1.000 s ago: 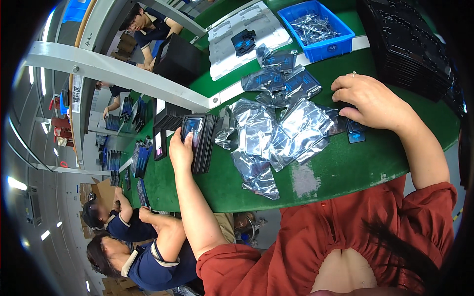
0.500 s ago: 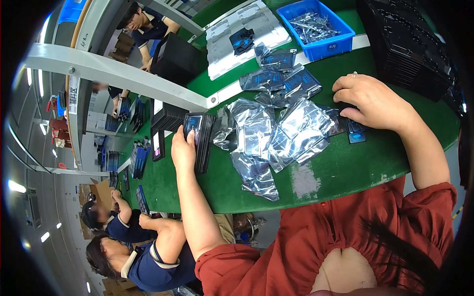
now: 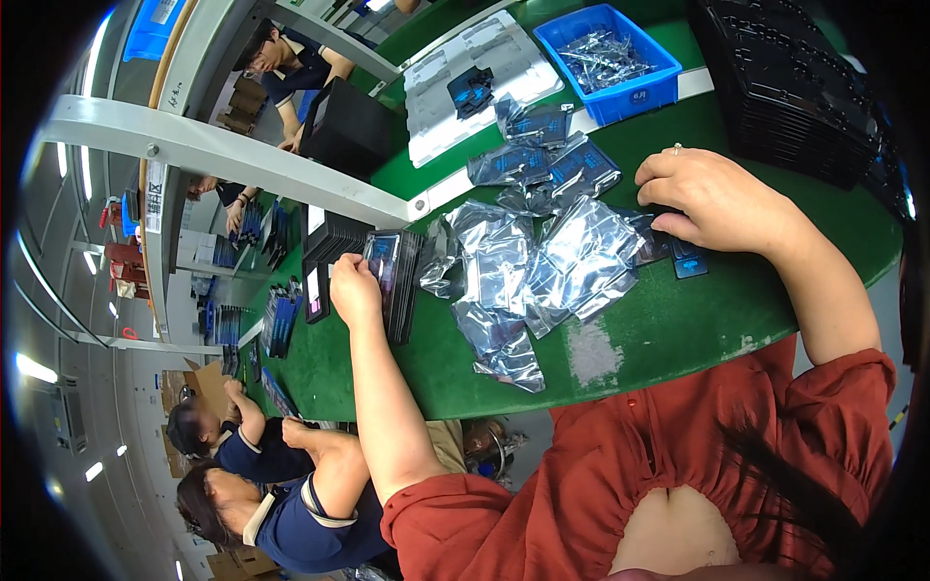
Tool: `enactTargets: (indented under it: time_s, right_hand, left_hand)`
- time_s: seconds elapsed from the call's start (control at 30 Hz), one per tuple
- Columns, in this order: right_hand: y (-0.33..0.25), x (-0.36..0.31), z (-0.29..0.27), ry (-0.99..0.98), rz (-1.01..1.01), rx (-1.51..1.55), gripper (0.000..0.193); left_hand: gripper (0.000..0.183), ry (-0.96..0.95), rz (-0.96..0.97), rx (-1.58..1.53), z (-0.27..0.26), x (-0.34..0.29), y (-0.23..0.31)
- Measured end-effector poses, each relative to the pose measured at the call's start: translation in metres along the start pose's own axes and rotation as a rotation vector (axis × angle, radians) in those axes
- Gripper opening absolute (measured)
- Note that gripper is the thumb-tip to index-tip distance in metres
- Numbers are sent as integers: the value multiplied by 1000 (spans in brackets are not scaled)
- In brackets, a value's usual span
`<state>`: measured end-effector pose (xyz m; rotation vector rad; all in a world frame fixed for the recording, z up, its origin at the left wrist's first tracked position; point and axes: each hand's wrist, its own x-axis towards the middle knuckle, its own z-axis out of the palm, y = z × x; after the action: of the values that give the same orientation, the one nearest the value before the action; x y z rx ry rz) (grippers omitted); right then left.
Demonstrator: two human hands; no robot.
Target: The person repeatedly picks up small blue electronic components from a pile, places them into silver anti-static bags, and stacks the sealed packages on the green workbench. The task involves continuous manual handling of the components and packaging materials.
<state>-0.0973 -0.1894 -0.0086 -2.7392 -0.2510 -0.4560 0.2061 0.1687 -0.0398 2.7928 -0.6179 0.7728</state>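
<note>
Stacked black trays and silvery pouches being carried on a green-topped bench (image 3: 668, 334), bare hands being held at either side.
Left hand (image 3: 356, 292): fingers being curled narrowly beside the upper left edge of a stack of rectangular black plastic trays (image 3: 399, 295); whether a tray is being gripped cannot be told. Right hand (image 3: 722, 201): being held palm down in a loose arch, its inside being hidden; a dark rectangular card with blue markings (image 3: 691, 265) is being partly covered by it. Between the hands, crumpled silvery film pouches (image 3: 586, 259) are being borne by the bench; beyond them, smaller dark pouches with blue markings (image 3: 587, 167). Behind: white moulded sheet (image 3: 438, 124); blue rectangular plastic bin (image 3: 635, 101), by which small shiny pieces (image 3: 605, 60) are being contained.
</note>
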Motion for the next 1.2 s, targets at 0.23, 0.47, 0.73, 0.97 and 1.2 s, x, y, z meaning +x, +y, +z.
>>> enactTargets:
  time_s: [0.23,0.47,0.73,0.97,1.2]
  right_hand:
    - [3,0,-1,58,-27,35,17]
    - [-11,7,8,279,-227,288,16]
    - [-32,3,14,373,24,509,22]
    - [-34,1,3,95,169,630,18]
    - [-29,-2,12,193,-87,381,20]
  left_hand:
    - [9,236,-38,-190,-39,6,8]
    - [18,203,198,-854,-109,-15,118]
    - [21,-151,601,-670,-97,-69,239]
    - [9,-371,545,-864,-89,-86,244]
    - [9,-398,622,-885,-89,-85,239]
